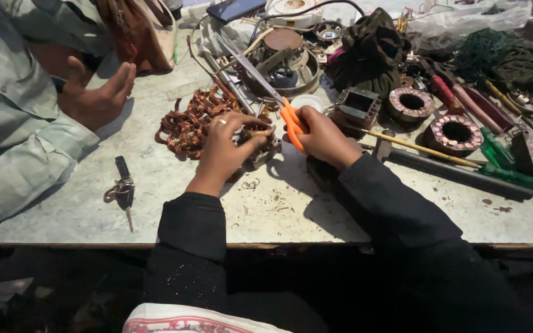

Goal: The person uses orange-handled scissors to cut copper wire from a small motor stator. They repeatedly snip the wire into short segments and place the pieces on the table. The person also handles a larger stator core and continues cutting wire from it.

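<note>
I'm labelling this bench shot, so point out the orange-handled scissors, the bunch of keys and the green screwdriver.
orange-handled scissors (290,120): head view, on the orange handle beside the right hand.
bunch of keys (123,187): head view, on the black key head.
green screwdriver (513,176): head view, on the green handle.

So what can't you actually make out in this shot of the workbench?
All in the head view:
- The small metal part under the left hand: its fingers cover most of it, so its kind is unclear.
- The scissors: the right hand hides the orange handles' loops; the blade tips vanish into clutter.
- The co-worker's hand: the arm runs off the left edge.
- The far tools: too cluttered to identify.
</note>
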